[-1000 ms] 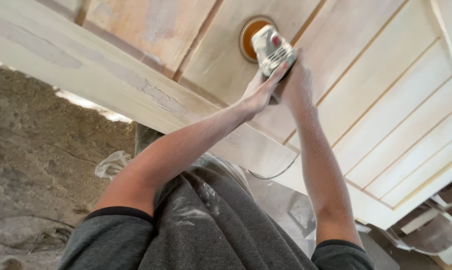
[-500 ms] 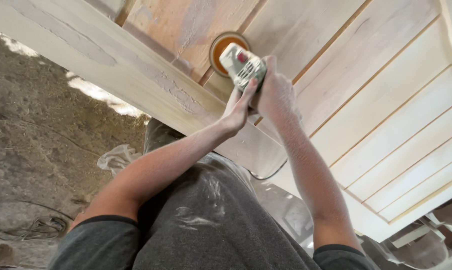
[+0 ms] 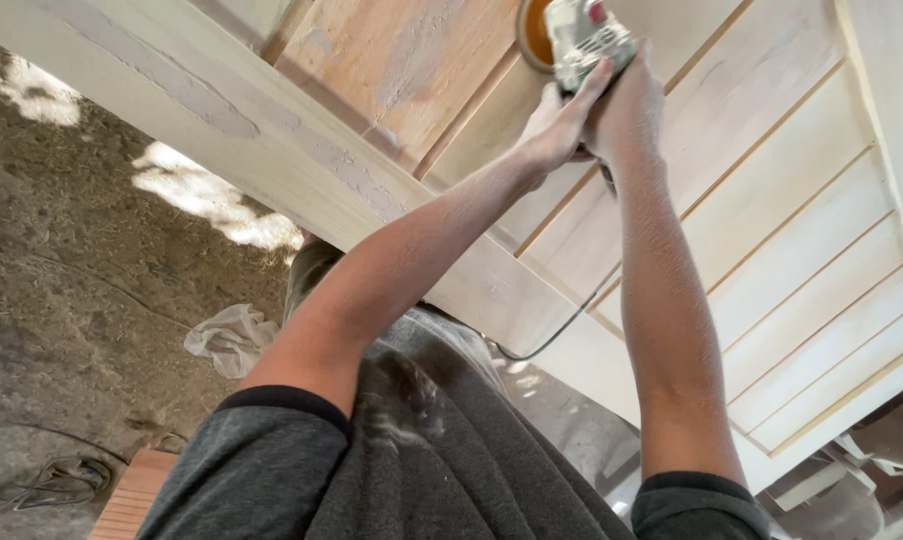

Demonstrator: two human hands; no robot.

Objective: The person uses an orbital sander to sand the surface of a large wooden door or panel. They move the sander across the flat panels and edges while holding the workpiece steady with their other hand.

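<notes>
Both arms reach far out over a pale wooden panelled door [image 3: 792, 230] that lies flat. My left hand [image 3: 555, 128] and my right hand [image 3: 629, 112] together grip a grey hand-held disc sander [image 3: 584, 36] with an orange pad, pressed onto the wood near the top edge of the view. A thin dark cable [image 3: 557, 325] runs from the sander down across the panel's frame. Fine dust coats both forearms and my grey shirt.
The door's thick frame rail [image 3: 302, 170], patched with grey filler, crosses from upper left to centre. Below lies dirt ground [image 3: 82, 290] with a crumpled plastic bag [image 3: 234, 338], a coiled cord [image 3: 42, 485] and a ridged reddish board [image 3: 132, 500]. Pale furniture parts [image 3: 872, 470] sit lower right.
Both hands pushed the sander away from my body and to the right, from beside the frame rail up to the top edge of the view. My arms are now stretched straighter.
</notes>
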